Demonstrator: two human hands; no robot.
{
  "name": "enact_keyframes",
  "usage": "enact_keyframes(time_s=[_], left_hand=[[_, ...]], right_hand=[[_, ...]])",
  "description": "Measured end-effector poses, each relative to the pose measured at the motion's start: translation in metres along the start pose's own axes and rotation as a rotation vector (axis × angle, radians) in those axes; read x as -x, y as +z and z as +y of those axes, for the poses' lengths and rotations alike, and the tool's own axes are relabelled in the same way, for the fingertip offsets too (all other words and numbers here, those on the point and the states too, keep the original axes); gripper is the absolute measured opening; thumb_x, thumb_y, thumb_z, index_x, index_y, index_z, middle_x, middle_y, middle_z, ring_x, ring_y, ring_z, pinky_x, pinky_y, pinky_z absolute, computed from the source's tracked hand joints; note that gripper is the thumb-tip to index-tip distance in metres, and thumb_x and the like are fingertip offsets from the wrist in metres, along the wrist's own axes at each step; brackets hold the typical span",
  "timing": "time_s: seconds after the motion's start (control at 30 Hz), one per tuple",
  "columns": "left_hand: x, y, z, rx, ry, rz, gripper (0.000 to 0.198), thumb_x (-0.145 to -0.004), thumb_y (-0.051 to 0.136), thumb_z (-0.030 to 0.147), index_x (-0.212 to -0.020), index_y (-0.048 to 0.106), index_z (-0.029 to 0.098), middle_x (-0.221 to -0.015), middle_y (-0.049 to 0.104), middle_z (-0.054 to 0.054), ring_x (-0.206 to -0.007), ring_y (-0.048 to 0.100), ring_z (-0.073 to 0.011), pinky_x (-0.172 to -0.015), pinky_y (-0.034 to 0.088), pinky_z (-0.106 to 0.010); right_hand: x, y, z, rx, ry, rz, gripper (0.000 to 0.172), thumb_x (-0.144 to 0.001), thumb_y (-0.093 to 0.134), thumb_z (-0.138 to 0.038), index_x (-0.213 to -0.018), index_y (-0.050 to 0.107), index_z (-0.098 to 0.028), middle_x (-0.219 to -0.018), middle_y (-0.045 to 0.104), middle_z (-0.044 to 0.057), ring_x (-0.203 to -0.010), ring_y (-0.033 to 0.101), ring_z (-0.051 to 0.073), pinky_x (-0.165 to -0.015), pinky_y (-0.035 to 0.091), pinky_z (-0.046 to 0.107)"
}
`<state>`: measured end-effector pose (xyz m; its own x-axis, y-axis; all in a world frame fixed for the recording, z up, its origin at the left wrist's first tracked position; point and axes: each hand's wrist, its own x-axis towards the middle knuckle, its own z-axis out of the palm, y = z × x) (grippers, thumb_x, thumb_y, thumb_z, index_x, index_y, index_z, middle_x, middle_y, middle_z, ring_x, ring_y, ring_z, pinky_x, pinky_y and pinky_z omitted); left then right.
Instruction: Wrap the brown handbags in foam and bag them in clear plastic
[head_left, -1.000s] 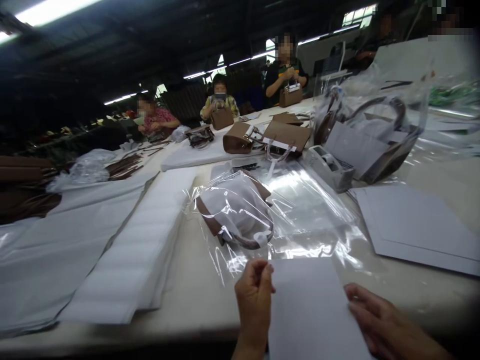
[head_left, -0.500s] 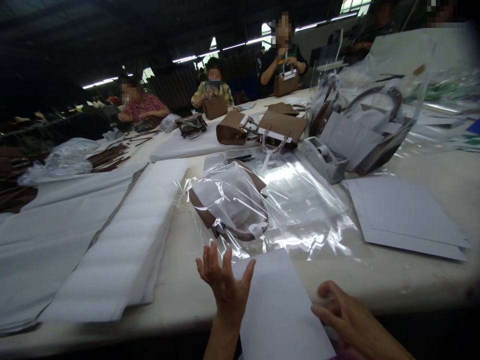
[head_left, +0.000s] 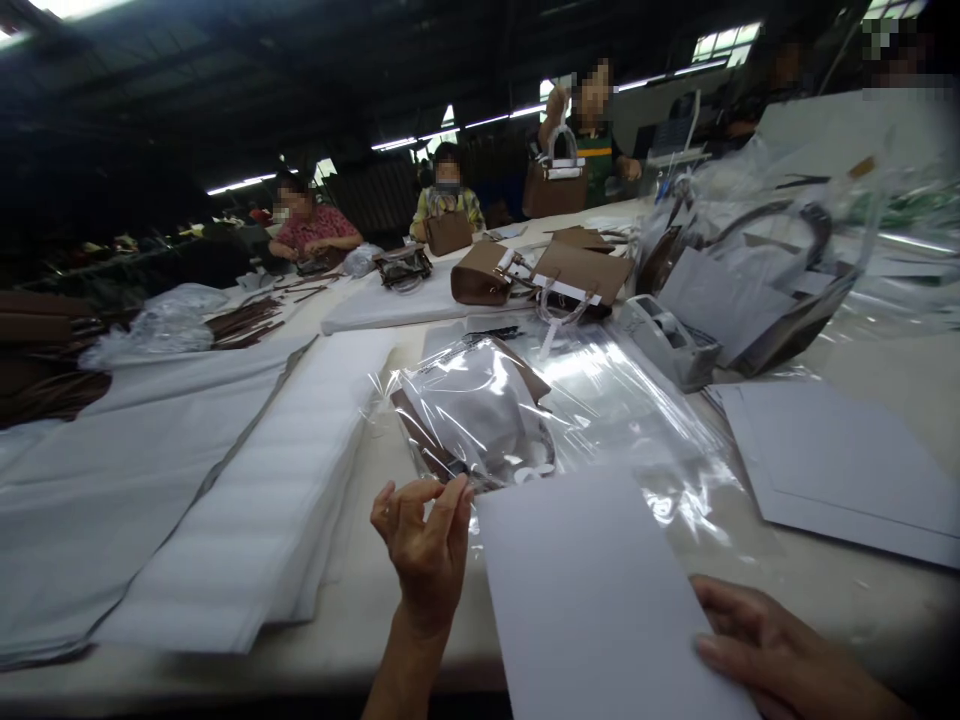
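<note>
My left hand (head_left: 424, 535) is raised just left of a white card sheet (head_left: 592, 590), thumb and fingers pinched on the near edge of a clear plastic bag (head_left: 480, 420) that holds a brown handbag wrapped in white. My right hand (head_left: 772, 650) lies on the right edge of the white card sheet, fingers flat against it. The sheet rests on the table's front part, its far end over the clear plastic.
White foam sheets (head_left: 247, 520) are stacked at the left. More white cards (head_left: 840, 460) lie at the right, behind them a tape dispenser (head_left: 664, 340) and a bagged handbag (head_left: 757, 270). Brown handbags (head_left: 540, 275) stand further back. Several people work along the table's far side.
My left hand let go of the sheet's corner, opened, then pinched the plastic bag's edge. The white sheet has slid forward over the plastic. My right hand stayed on its right edge.
</note>
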<state>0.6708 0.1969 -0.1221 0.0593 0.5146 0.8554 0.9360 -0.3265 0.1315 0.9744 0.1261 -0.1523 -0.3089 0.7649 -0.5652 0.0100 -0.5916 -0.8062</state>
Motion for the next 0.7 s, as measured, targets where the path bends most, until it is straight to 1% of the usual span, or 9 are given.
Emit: enact_keyframes(time_s=[0.07,0.17,0.23,0.3,0.4,0.47,0.57,0.63,0.7], left_hand=[[0.002,-0.002,0.0,0.005,0.0,0.002,0.015,-0.075,0.064,0.016,-0.09,0.065,0.019,-0.076,0.055,-0.002,-0.076,0.054,-0.0146,-0.091,0.035,-0.046],[0.005,-0.004,-0.001,0.011,0.019,-0.012,0.017,-0.075,0.064,0.015,-0.091,0.064,0.02,-0.076,0.056,-0.002,-0.075,0.054,-0.0143,-0.091,0.035,-0.045],[0.006,-0.006,-0.006,0.022,0.031,-0.022,0.018,-0.076,0.063,0.014,-0.092,0.063,0.02,-0.075,0.056,-0.002,-0.074,0.054,-0.014,-0.09,0.036,-0.044],[0.005,-0.01,-0.014,0.028,0.028,-0.025,0.016,-0.078,0.06,0.013,-0.093,0.063,0.019,-0.074,0.057,-0.001,-0.072,0.054,-0.0133,-0.09,0.037,-0.043],[-0.001,-0.019,-0.029,0.003,0.005,0.018,0.015,-0.079,0.058,0.013,-0.093,0.062,0.017,-0.074,0.059,-0.002,-0.07,0.054,-0.0134,-0.086,0.04,-0.04],[-0.005,-0.024,-0.034,-0.016,0.042,0.03,0.014,-0.078,0.06,0.013,-0.092,0.063,0.016,-0.072,0.06,-0.003,-0.068,0.054,-0.0135,-0.084,0.041,-0.039],[-0.005,-0.025,-0.029,0.003,0.165,-0.015,0.015,-0.076,0.063,0.011,-0.09,0.063,0.014,-0.067,0.058,-0.001,-0.064,0.054,-0.0121,-0.083,0.04,-0.038],[-0.004,-0.022,-0.021,0.023,0.217,-0.04,0.016,-0.075,0.064,0.009,-0.09,0.062,0.013,-0.065,0.058,-0.001,-0.063,0.054,-0.0113,-0.083,0.039,-0.038],[-0.002,-0.018,-0.014,0.036,0.243,-0.053,0.017,-0.074,0.064,0.008,-0.09,0.062,0.012,-0.065,0.057,0.0,-0.063,0.055,-0.011,-0.084,0.038,-0.038]], right_hand=[[-0.016,0.012,-0.003,-0.1,-0.038,0.016,0.047,-0.062,0.067,-0.05,-0.1,0.06,-0.023,-0.065,0.058,0.002,-0.03,0.031,0.002,-0.037,0.036,0.02],[-0.038,0.034,-0.009,-0.241,-0.095,0.06,0.043,-0.063,0.069,-0.045,-0.098,0.056,-0.026,-0.069,0.057,-0.002,-0.029,0.026,-0.002,-0.032,0.025,0.014],[-0.05,0.047,-0.019,-0.29,-0.115,0.079,0.041,-0.064,0.069,-0.045,-0.096,0.051,-0.025,-0.063,0.052,-0.006,-0.029,0.021,-0.004,-0.03,0.016,0.011],[-0.061,0.056,-0.03,-0.322,-0.14,0.064,0.041,-0.067,0.068,-0.044,-0.095,0.047,-0.023,-0.051,0.043,-0.01,-0.029,0.018,-0.003,-0.03,0.012,0.01],[-0.071,0.061,-0.04,-0.319,-0.172,0.047,0.039,-0.071,0.064,-0.045,-0.094,0.044,-0.021,-0.039,0.031,-0.013,-0.029,0.016,0.0,-0.029,0.011,0.011],[-0.074,0.062,-0.04,-0.299,-0.171,0.074,0.04,-0.071,0.063,-0.047,-0.093,0.043,-0.021,-0.036,0.029,-0.013,-0.028,0.017,0.001,-0.029,0.012,0.011],[-0.079,0.071,-0.041,-0.294,-0.204,0.099,0.042,-0.073,0.061,-0.048,-0.097,0.042,-0.019,-0.036,0.035,-0.011,-0.029,0.023,0.002,-0.029,0.017,0.011],[-0.087,0.087,-0.051,-0.328,-0.276,0.097,0.043,-0.074,0.06,-0.047,-0.1,0.042,-0.018,-0.04,0.043,-0.009,-0.032,0.033,0.004,-0.031,0.025,0.012],[-0.099,0.107,-0.068,-0.365,-0.337,0.098,0.043,-0.073,0.061,-0.045,-0.1,0.043,-0.016,-0.045,0.05,-0.006,-0.038,0.043,0.006,-0.035,0.033,0.013]])
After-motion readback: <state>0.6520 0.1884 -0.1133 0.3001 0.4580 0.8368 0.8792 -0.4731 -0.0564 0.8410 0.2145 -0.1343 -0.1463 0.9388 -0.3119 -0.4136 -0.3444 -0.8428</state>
